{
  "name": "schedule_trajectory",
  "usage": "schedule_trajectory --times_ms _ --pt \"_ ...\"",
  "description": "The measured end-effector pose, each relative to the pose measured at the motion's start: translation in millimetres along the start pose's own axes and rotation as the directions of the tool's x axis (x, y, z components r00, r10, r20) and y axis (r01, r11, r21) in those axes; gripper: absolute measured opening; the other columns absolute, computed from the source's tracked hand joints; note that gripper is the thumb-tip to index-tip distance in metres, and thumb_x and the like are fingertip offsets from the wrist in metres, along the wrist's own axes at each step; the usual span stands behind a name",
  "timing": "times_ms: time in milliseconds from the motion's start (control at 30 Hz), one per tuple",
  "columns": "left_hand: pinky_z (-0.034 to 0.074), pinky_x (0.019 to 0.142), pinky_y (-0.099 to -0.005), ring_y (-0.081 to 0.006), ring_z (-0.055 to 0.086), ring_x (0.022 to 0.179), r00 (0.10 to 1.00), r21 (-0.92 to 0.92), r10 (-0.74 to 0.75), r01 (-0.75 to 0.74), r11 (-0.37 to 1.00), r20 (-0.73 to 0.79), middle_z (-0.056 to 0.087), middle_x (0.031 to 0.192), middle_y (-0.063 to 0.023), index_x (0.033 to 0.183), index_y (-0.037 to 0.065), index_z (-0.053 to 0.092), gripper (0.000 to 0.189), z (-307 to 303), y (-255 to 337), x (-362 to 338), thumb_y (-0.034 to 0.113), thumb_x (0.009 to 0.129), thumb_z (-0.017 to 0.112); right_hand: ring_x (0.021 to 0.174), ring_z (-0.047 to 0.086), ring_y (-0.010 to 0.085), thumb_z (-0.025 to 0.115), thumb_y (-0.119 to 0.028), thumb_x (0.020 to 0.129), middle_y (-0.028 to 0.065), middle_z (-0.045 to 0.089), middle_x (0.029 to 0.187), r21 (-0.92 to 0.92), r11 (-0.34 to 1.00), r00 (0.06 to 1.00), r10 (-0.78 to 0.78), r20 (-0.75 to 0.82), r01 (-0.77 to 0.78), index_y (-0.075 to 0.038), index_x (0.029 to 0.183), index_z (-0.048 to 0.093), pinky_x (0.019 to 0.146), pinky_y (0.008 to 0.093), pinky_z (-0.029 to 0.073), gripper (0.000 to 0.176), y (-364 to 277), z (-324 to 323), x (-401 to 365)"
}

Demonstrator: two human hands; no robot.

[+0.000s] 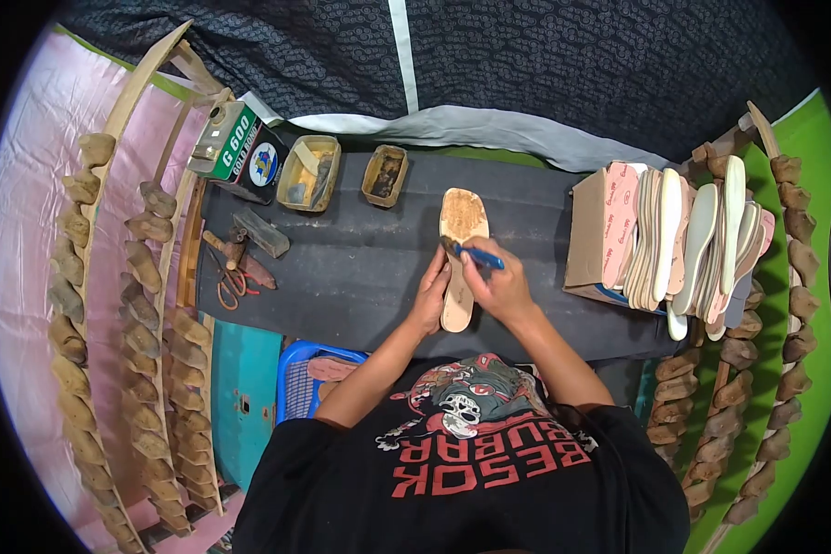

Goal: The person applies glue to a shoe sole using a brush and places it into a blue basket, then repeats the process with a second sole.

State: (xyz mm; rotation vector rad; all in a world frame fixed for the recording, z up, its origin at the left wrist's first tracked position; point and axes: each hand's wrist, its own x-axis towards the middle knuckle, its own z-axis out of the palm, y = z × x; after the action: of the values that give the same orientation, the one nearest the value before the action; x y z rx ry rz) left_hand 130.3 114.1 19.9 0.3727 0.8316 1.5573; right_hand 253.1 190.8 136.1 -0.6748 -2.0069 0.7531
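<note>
A sole-shaped insole (457, 300) lies lengthwise over the dark table, its wide far end coated with a brownish layer. My left hand (431, 294) grips its left edge near the middle. In my right hand (497, 284) is a blue-handled brush (482, 258), and its dark tip touches the insole just below the coated part. The right hand's fingers are closed round the handle, close to the insole's right edge.
Behind stand a G 600 can (240, 152) and two grimy tubs (308, 174), (384, 175). Scissors (233, 283), a hammer (231, 246) and a grey block (261, 233) lie left. A box (596, 231) of insoles stands right. A blue basket (294, 383) is near me; racks of wooden lasts (68, 337) flank the table.
</note>
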Motion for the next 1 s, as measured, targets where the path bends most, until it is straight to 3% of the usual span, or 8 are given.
schedule_trajectory --times_ms 67,333,367,567,667,833,900,1000 --pt "0.064 0.084 -0.0409 -0.0205 0.068 0.115 0.997 0.012 0.069 -0.069 0.998 -0.023 0.054 0.148 -0.0060 0.168 0.019 0.019 0.060 -20.7 -11.0 12.2 0.017 0.113 0.042 0.073 0.071 0.0337 0.070 -0.004 0.093 0.0176 0.071 0.086 0.031 0.999 1.000 0.015 0.008 -0.016 0.000 0.109 0.064 0.066 0.0400 0.056 0.017 -0.9 3.4 -7.5" --pt "0.066 0.081 -0.0433 -0.0291 0.074 0.100 0.975 0.087 -0.112 0.097 0.992 0.191 0.064 0.132 -0.0134 0.168 0.023 0.015 0.061 12.4 18.6 -3.9 0.023 0.113 0.041 0.074 0.072 0.0345 0.069 -0.005 0.094 0.0175 0.071 0.088 0.006 0.999 0.992 0.038 -0.119 -0.037 0.000 0.108 0.064 0.067 0.0401 0.056 0.016 16.4 -6.2 18.1" --pt "0.066 0.080 -0.0429 -0.0290 0.074 0.099 0.975 0.069 -0.100 0.088 0.994 0.196 0.065 0.129 -0.0139 0.168 0.023 0.015 0.061 13.3 13.8 -5.3 0.024 0.113 0.042 0.077 0.073 0.0243 0.069 -0.004 0.096 0.0136 0.072 0.096 -0.025 0.999 0.994 0.046 -0.097 -0.048 0.002 0.108 0.065 0.069 0.0332 0.056 0.014 15.6 -9.1 18.4" --pt "0.066 0.084 -0.0430 -0.0252 0.072 0.104 0.995 0.070 -0.016 0.009 0.998 0.100 0.055 0.146 -0.0094 0.168 0.021 0.015 0.062 5.8 7.4 -1.4 0.024 0.113 0.042 0.075 0.072 0.0242 0.069 -0.004 0.095 0.0138 0.072 0.094 -0.001 0.999 0.999 0.050 0.001 -0.050 0.001 0.108 0.066 0.069 0.0348 0.056 0.014 13.1 -7.6 -0.4" --pt "0.066 0.082 -0.0426 -0.0261 0.073 0.102 0.997 0.074 -0.020 0.014 0.997 0.073 0.058 0.142 -0.0120 0.168 0.019 0.015 0.062 4.3 14.0 0.7 0.023 0.112 0.043 0.077 0.073 0.0255 0.069 -0.004 0.095 0.0142 0.073 0.095 -0.001 0.999 0.999 0.041 -0.012 -0.041 0.001 0.108 0.067 0.071 0.0356 0.057 0.014 12.7 -6.1 -2.8" --pt "0.066 0.080 -0.0422 -0.0275 0.073 0.101 0.979 0.097 -0.095 0.078 0.992 0.180 0.061 0.135 -0.0155 0.168 0.019 0.015 0.063 10.9 22.4 -4.8 0.022 0.112 0.043 0.080 0.074 0.0285 0.069 -0.003 0.094 0.0150 0.073 0.097 -0.025 0.999 0.996 0.044 -0.084 -0.046 0.000 0.107 0.067 0.073 0.0367 0.057 0.014 13.7 -12.5 14.2" --pt "0.066 0.079 -0.0423 -0.0275 0.073 0.100 0.983 0.078 -0.090 0.079 0.994 0.159 0.062 0.135 -0.0148 0.168 0.020 0.015 0.063 11.4 16.4 -4.7 0.022 0.112 0.043 0.079 0.073 0.0284 0.069 -0.003 0.094 0.0148 0.073 0.095 -0.035 0.999 0.994 0.014 -0.105 -0.018 0.000 0.106 0.066 0.072 0.0363 0.057 0.012 17.5 -12.9 17.3" --pt "0.066 0.079 -0.0423 -0.0277 0.074 0.099 0.997 0.036 -0.054 0.052 0.998 0.060 0.062 0.134 -0.0141 0.168 0.020 0.016 0.062 9.7 6.0 2.7 0.023 0.112 0.044 0.076 0.072 0.0283 0.069 -0.003 0.094 0.0144 0.072 0.093 -0.019 0.999 1.000 0.026 -0.017 -0.026 0.001 0.104 0.066 0.070 0.0360 0.057 0.011 12.8 -11.8 8.8"
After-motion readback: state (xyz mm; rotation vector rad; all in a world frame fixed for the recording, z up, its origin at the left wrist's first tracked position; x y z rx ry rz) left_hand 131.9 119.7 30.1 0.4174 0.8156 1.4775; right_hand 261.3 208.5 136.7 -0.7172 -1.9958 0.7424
